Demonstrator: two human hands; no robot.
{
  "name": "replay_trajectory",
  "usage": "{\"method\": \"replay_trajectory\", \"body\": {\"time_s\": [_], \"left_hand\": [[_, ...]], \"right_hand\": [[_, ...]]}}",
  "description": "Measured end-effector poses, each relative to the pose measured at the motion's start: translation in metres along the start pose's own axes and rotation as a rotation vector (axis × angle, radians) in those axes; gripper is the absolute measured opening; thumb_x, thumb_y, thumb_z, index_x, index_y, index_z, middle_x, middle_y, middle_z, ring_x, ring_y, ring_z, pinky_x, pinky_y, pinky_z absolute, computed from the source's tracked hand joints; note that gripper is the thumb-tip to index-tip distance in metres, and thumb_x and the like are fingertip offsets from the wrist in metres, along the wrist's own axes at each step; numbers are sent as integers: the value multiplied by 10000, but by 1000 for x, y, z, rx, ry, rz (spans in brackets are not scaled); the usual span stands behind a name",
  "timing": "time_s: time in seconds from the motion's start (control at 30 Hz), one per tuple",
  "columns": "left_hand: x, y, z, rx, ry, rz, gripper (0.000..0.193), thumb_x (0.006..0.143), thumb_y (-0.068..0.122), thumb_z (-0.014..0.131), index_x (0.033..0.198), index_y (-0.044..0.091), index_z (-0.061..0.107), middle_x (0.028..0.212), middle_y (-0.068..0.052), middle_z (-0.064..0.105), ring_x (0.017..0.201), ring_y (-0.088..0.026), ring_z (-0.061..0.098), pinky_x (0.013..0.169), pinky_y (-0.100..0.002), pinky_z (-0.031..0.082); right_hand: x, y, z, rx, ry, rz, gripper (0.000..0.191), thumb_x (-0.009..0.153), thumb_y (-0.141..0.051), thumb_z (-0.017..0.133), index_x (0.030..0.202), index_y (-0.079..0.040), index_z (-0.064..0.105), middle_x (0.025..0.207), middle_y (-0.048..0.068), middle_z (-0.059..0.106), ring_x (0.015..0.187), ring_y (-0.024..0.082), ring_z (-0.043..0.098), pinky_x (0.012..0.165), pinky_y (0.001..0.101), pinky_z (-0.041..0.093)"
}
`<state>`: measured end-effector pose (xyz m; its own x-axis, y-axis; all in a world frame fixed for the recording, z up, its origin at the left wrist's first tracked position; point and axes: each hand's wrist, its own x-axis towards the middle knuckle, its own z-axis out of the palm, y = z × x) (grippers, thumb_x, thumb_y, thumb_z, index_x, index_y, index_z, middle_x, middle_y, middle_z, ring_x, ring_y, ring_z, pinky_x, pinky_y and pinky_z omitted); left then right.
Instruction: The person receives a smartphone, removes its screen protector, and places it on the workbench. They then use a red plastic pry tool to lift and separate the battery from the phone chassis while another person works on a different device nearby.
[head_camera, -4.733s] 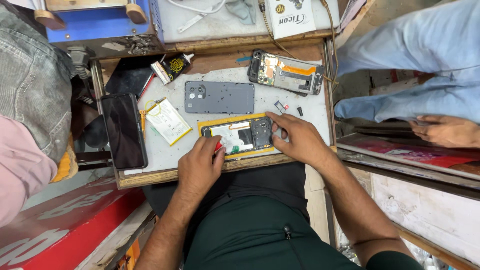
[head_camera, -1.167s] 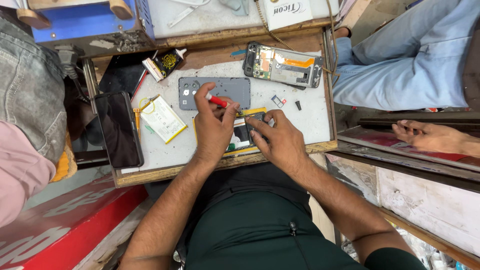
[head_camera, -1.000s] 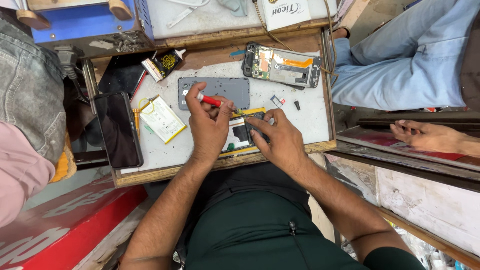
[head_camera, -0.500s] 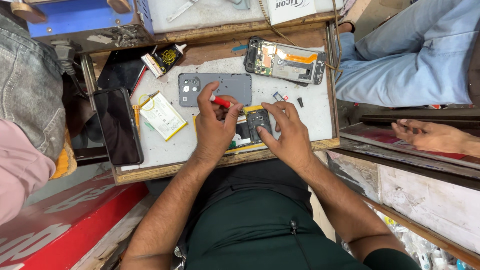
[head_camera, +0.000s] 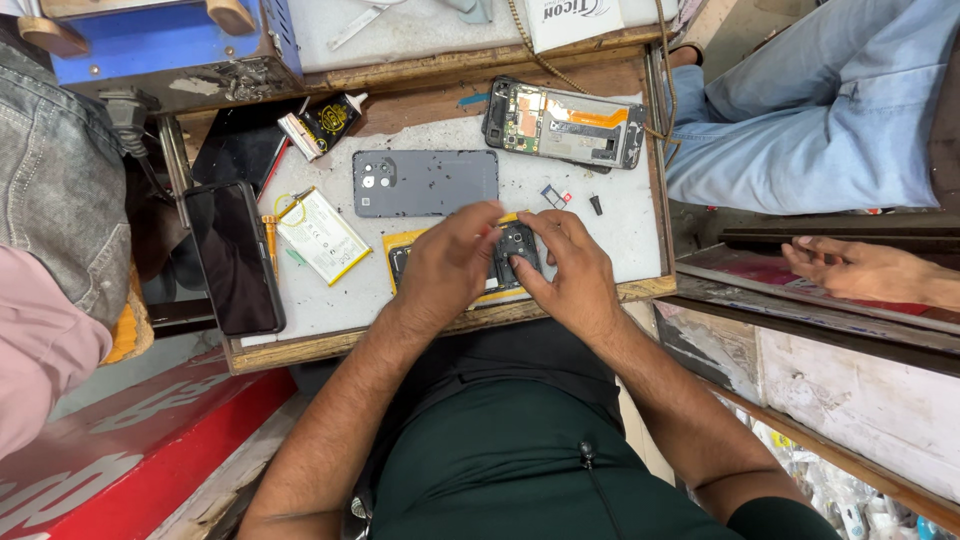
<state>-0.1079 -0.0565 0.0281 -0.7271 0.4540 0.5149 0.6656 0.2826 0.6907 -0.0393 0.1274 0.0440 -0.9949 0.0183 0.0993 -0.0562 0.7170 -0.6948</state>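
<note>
An opened phone (head_camera: 518, 250) in a yellow frame lies near the front edge of the wooden tray (head_camera: 440, 330). My left hand (head_camera: 445, 265) covers its left half, fingers bent over its top edge. My right hand (head_camera: 565, 270) grips its right end, with thumb and fingertips on the dark camera section. The red-handled tool seen earlier is out of sight. A grey back cover (head_camera: 425, 183) lies just beyond my hands.
A second opened phone (head_camera: 565, 125) lies at the back right, with small loose parts (head_camera: 555, 195) near it. A white battery (head_camera: 322, 235), a yellow screwdriver (head_camera: 268, 240), a black phone (head_camera: 233, 255) and a glue tube (head_camera: 325, 122) lie to the left. Another person's hand (head_camera: 860, 270) rests at the right.
My left hand has come down from the grey back cover onto the opened phone, and the red-handled tool no longer shows. My right hand has stayed on the phone's right end.
</note>
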Motion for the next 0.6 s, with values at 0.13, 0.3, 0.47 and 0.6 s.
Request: {"method": "replay_trajectory", "body": {"time_s": [0.13, 0.3, 0.47, 0.6], "left_hand": [[13, 12, -12, 87, -170, 137, 602, 814, -50, 712, 1347, 192, 567, 1217, -100, 668, 1179, -355, 661, 990, -483, 564], [29, 21, -26, 1, -202, 158, 607, 814, -76, 678, 1371, 152, 589, 1252, -129, 659, 1264, -425, 585, 1088, -531, 458], [33, 25, -30, -41, -266, 51, 569, 871, -81, 660, 1384, 162, 619, 1172, -80, 672, 1144, -349, 646, 1127, -509, 462], [36, 26, -27, 164, -159, 80, 488, 880, 59, 774, 1339, 154, 640, 1027, -103, 652, 1061, -362, 633, 1008, -516, 468]], "right_hand": [[-3, 3, 0, 19, -4, 1, 546, 852, -145, 800, 1363, -74, 621, 1249, 118, 642, 704, 161, 654, 635, 294, 574], [-4, 6, 1, 28, 39, -21, 463, 883, -138, 788, 1298, -29, 613, 1267, 119, 643, 750, 170, 671, 650, 297, 573], [-7, 6, 1, 44, 25, -11, 479, 860, -120, 778, 1303, -20, 625, 1280, 134, 638, 740, 172, 666, 639, 303, 570], [-8, 4, 0, 43, 44, -10, 487, 843, -127, 790, 1300, -49, 642, 1224, 110, 651, 728, 165, 652, 658, 306, 570]]}}
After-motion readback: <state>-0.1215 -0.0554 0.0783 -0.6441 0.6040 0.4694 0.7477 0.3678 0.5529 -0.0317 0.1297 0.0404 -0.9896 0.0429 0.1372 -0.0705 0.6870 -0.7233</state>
